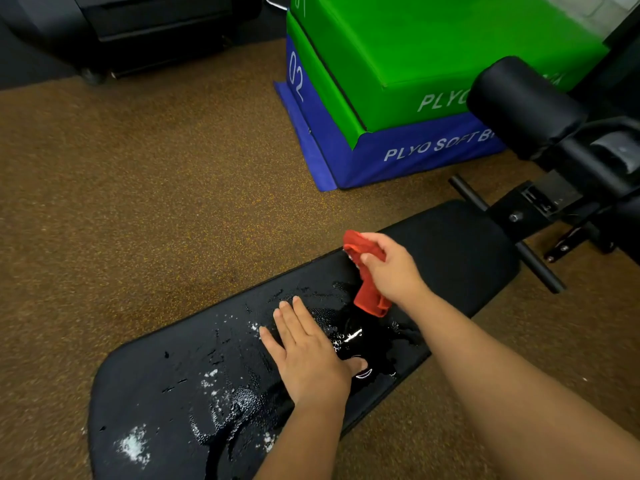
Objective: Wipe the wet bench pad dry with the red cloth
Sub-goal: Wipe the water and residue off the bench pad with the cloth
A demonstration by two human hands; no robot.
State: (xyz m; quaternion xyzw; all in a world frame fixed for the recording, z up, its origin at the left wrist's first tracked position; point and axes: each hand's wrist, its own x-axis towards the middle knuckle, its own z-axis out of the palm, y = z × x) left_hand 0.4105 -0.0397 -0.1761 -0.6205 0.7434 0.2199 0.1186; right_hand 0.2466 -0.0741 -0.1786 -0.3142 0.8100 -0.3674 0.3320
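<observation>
Two hands working over wet bench pad (450, 237). Left hand (308, 355) lying flat, fingers spread straight, pressing on pad, likely bracing it. Beyond and right of it, right hand (391, 268) gripping bunched red cloth (369, 282), tail dangling just over puddle, probably readying first swipe. Droplets glistening around left hand. Pad's near end running out of frame; cloth-to-pad contact hard to judge.

We look down from head height, close over the bench pad (242, 358), facing forward across the brown floor (138, 202).
</observation>
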